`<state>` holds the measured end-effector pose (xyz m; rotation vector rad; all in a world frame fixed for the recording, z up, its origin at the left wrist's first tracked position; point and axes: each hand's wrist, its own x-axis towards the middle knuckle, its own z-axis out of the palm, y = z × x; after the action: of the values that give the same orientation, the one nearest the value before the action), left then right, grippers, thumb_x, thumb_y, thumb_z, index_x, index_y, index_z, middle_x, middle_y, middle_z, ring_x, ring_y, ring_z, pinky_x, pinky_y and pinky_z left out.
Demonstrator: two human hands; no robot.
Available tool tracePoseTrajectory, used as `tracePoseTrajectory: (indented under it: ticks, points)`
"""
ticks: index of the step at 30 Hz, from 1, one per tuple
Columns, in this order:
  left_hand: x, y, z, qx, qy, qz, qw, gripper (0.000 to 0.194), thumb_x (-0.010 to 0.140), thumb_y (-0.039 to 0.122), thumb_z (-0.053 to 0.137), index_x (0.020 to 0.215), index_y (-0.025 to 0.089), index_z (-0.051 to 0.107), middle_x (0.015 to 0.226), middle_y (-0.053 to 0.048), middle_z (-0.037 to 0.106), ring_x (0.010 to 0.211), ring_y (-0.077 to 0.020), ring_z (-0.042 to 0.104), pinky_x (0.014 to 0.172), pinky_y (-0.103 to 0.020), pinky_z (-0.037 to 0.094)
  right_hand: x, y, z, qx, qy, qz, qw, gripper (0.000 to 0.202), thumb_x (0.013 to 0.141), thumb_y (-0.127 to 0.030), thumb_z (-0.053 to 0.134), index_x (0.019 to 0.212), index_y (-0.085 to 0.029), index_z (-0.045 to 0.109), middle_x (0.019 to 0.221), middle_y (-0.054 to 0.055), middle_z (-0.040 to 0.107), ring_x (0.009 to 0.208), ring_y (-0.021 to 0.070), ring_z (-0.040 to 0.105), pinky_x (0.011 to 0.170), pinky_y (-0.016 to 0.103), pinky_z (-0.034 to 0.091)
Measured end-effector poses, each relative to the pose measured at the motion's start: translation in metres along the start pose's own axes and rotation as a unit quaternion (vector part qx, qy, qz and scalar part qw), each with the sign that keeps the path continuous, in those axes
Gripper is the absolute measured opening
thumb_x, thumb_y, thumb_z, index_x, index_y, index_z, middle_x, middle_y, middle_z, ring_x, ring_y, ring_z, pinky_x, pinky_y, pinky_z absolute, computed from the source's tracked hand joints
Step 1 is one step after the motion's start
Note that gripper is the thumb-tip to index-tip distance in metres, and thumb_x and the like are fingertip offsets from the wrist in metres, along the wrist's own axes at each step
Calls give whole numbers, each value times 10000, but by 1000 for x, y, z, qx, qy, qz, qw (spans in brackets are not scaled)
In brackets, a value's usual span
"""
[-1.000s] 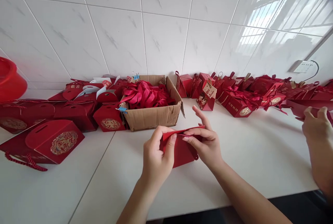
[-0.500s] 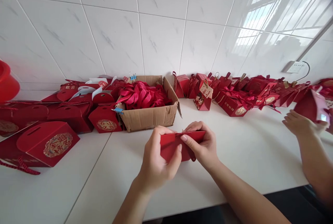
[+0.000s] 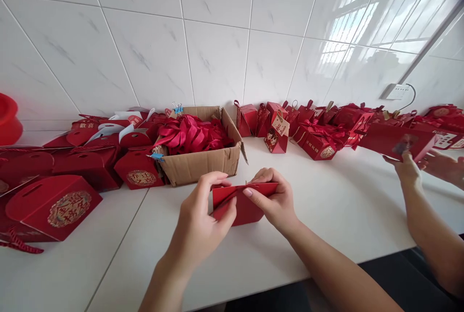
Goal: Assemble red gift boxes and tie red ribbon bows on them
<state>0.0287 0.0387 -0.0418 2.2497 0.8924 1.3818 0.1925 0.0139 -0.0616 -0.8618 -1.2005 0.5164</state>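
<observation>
A glossy red, flat-sided card box [image 3: 250, 210] is sitting between both hands over the middle of a smooth white bench [image 3: 253, 263], well in from its front edge; whether its base is touching the surface cannot be told. The right hand [image 3: 279, 205] is pinching its top edge, thumb in front; the left hand [image 3: 205, 215] is gripping the left end, thumb lying along a slanting gap in the front panel. Uneven thumb pressure there could be creasing or tearing the card, and slack fingers could be letting the seam spring apart. Behind it, a brown corrugated carton [image 3: 199, 168] is holding heaped crimson satin ribbons [image 3: 195, 133], whose loose loops could be snagging on a passing finger. Towards the bench's right end, a co-worker's hand [image 3: 408, 172] is supporting a long red box [image 3: 384, 139]; crowding forearms could be jogging the right arm.
</observation>
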Motion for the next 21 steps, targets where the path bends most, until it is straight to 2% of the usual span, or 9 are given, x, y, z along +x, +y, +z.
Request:
tracePoseTrajectory:
  ticks: [2,6,8,10,14,16,19,21]
  points:
    - [1,-1,-14,43,-22,-16,999,345,793,228,641,1105,241,495,1002,-29,648,919,-165,643,821,-273,522,-1,0,0,-14,-2,-24,1000,245,673,-186,780,689,-211,537,663,-23,610,603,120,560,565,254,456]
    - [-1,-3,-40,105,-155,-109,976,176,843,355,585,965,240,529,688,39,614,596,-130,592,546,-219,479,-1,0,0,-39,5,-41,998,247,679,-188,771,681,-211,526,646,-21,602,586,122,548,542,256,444]
    - [-3,-3,-51,113,-189,-123,968,121,877,360,534,891,240,534,624,49,578,548,-124,561,482,-205,435,-1,0,0,-47,16,-39,998,250,684,-192,767,679,-211,518,638,-22,593,581,121,541,535,254,442]
    - [-4,-4,-61,112,-168,-92,975,131,879,354,534,827,235,554,652,34,591,583,-131,578,482,-201,431,-1,0,0,-52,19,-41,998,250,687,-192,765,683,-211,516,636,-20,588,578,122,541,528,254,444]
    - [-3,0,-77,95,-57,25,993,61,837,293,607,808,242,623,748,3,637,686,-153,618,593,-217,484,-1,-2,0,-41,-13,-89,995,244,684,-158,765,716,-218,531,656,-10,606,590,136,574,540,269,482]
    - [-4,8,-81,89,-11,55,994,20,824,252,625,814,248,642,828,-14,654,769,-168,637,660,-236,504,-3,-2,1,-35,-39,-127,991,248,683,-139,766,741,-223,540,674,-4,620,596,143,584,555,285,500]
    - [-7,26,-76,15,43,36,998,58,828,199,618,829,253,640,937,-28,684,901,-195,663,748,-272,546,-8,-3,2,-45,-75,-192,978,243,691,-141,766,786,-224,558,710,20,644,612,160,596,555,308,506]
    - [-9,36,-66,-68,99,-2,993,150,834,157,606,931,271,594,848,-4,697,812,-178,690,714,-279,581,-10,-4,2,-53,-93,-230,967,238,701,-145,761,818,-219,567,728,37,654,620,169,603,551,318,502]
